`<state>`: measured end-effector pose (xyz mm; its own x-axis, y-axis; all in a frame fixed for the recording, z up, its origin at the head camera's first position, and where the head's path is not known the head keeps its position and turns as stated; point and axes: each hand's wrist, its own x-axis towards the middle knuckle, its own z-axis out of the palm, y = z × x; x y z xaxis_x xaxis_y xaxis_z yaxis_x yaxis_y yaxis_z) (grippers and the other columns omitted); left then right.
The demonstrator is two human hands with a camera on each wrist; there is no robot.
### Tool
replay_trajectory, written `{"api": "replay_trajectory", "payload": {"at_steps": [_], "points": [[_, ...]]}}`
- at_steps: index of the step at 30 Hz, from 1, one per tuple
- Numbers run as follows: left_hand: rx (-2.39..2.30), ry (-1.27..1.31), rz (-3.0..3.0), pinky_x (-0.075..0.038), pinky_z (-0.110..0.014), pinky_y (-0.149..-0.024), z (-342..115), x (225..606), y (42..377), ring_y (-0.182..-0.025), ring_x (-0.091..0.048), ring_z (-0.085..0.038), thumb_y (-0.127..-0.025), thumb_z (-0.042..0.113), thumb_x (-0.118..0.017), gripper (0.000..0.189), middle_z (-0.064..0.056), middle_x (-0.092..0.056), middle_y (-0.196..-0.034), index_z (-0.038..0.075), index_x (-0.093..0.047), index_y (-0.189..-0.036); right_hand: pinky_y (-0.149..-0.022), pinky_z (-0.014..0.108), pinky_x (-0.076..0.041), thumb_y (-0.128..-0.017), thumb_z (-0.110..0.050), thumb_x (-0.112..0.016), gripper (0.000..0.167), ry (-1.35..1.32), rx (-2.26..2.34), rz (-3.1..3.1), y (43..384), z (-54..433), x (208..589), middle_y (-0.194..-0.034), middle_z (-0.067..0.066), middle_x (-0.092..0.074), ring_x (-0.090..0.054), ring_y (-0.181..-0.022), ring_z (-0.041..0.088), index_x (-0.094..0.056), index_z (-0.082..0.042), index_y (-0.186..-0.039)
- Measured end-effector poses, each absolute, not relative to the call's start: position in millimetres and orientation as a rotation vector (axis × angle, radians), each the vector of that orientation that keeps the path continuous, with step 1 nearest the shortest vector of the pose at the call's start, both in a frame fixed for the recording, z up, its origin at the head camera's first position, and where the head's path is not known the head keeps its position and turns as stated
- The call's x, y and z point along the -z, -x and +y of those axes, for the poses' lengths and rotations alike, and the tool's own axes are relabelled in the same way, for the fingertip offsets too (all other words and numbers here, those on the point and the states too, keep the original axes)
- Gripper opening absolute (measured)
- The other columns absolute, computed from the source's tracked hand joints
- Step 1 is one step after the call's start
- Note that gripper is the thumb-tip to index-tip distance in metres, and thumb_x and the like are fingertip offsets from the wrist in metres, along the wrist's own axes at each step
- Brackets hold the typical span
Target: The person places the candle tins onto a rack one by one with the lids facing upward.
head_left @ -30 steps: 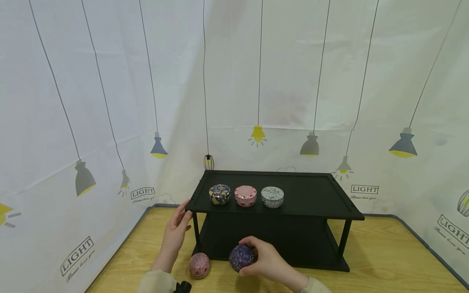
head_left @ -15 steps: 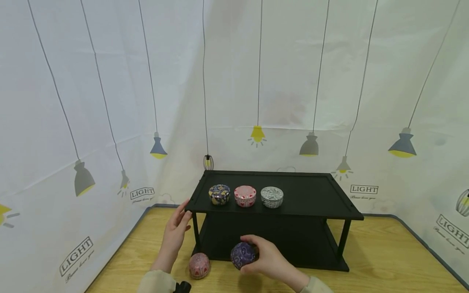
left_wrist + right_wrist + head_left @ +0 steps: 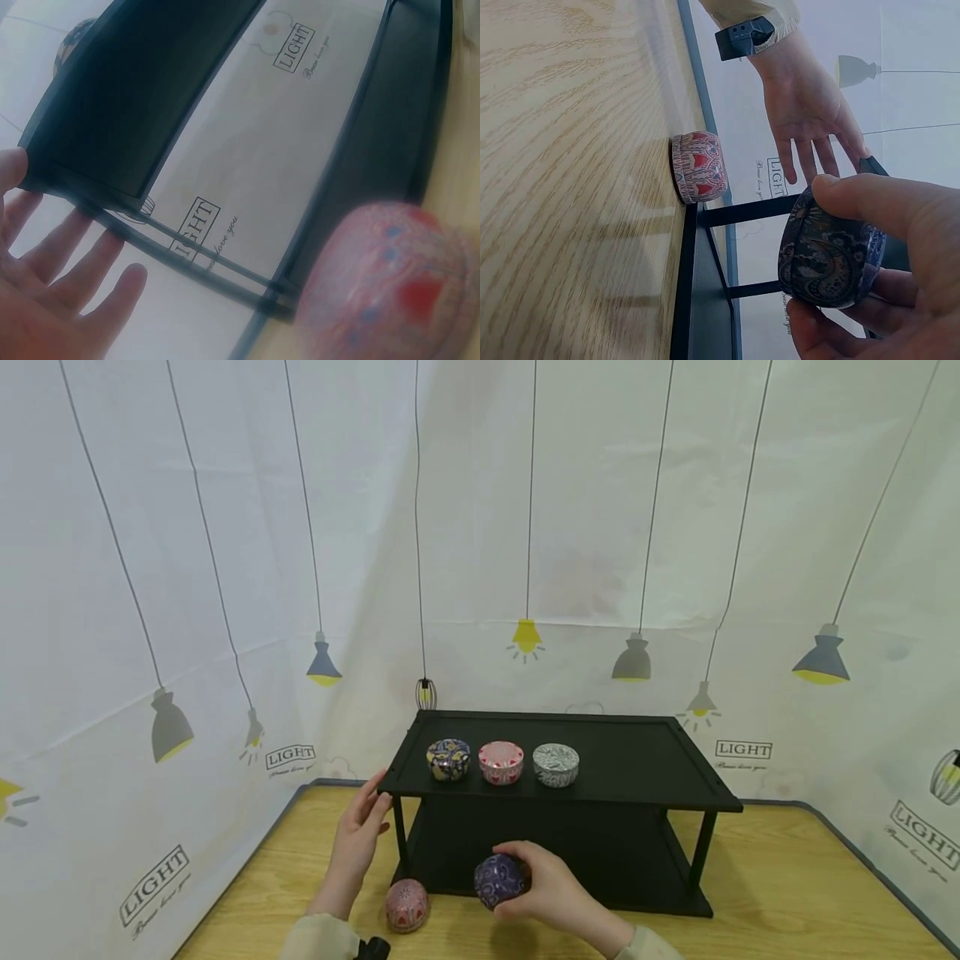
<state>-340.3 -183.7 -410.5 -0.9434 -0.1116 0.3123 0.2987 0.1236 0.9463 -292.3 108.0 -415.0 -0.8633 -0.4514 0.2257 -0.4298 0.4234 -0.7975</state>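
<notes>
In the head view my right hand (image 3: 553,890) grips a round dark purple patterned tin (image 3: 498,882) by its sides, in front of the lower shelf. The right wrist view shows this tin (image 3: 826,253) pinched between thumb and fingers, above the wooden table. My left hand (image 3: 358,838) has its fingers extended at the left front corner of a black two-tier shelf (image 3: 622,760), touching its edge. On the table beside the left forearm sits a pink patterned tin (image 3: 407,906) with red hearts; it looms large in the left wrist view.
Along the upper tier's front stand a blue-and-yellow tin (image 3: 448,760), a pink heart tin (image 3: 501,763) and a silver-grey leaf-patterned tin (image 3: 556,766). Black posts (image 3: 702,847) join the tiers. A white cloth printed with lamps (image 3: 465,527) surrounds the wooden table (image 3: 787,877).
My right hand has shifted the purple tin slightly up and to the right. The left hand stays at the shelf corner, and the other tins have not moved.
</notes>
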Motion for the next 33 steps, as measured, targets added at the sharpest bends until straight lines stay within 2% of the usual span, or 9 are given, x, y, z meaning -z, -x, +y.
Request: {"api": "replay_trajectory", "payload": {"at_steps": [12, 18, 29, 33], "points": [[1.885, 0.194, -2.100, -0.040, -0.055, -0.098, -184.4, 411.8, 339.0, -0.127, -0.047, -0.035, -0.100, 0.039, -0.052, 0.052, -0.017, -0.043, -0.146, 0.021, -0.042, -0.148, -0.078, 0.037, -0.050, -0.069, -0.020, -0.087, 0.063, 0.783, 1.495, 2.590, 294.2, 110.3, 415.2, -0.119, 0.006, -0.058, -0.059, -0.096, 0.020, -0.059, -0.008, -0.124], [1.889, 0.209, -2.101, -0.039, -0.055, -0.098, -184.5, 409.7, 339.8, -0.128, -0.046, -0.035, -0.100, 0.039, -0.052, 0.054, -0.018, -0.043, -0.146, 0.018, -0.041, -0.149, -0.076, 0.038, -0.050, -0.069, -0.018, -0.086, 0.062, 0.761, 1.505, 2.573, 295.7, 111.4, 413.7, -0.118, 0.007, -0.058, -0.059, -0.093, 0.019, -0.058, -0.008, -0.124], [1.878, 0.186, -2.098, -0.041, -0.054, -0.096, -184.2, 410.8, 339.3, -0.127, -0.047, -0.035, -0.100, 0.039, -0.052, 0.051, -0.018, -0.043, -0.145, 0.021, -0.043, -0.147, -0.076, 0.040, -0.050, -0.071, -0.020, -0.086, 0.061, 0.738, 1.505, 2.554, 294.6, 112.9, 410.4, -0.118, 0.007, -0.059, -0.059, -0.092, 0.021, -0.059, -0.008, -0.124], [1.861, 0.190, -2.101, -0.042, -0.054, -0.095, -182.9, 410.1, 338.2, -0.127, -0.047, -0.037, -0.101, 0.038, -0.051, 0.052, -0.020, -0.043, -0.145, 0.018, -0.042, -0.148, -0.075, 0.040, -0.049, -0.070, -0.022, -0.087, 0.061, 0.741, 1.491, 2.574, 294.0, 113.3, 409.1, -0.117, 0.006, -0.060, -0.058, -0.091, 0.022, -0.060, -0.009, -0.124]]}}
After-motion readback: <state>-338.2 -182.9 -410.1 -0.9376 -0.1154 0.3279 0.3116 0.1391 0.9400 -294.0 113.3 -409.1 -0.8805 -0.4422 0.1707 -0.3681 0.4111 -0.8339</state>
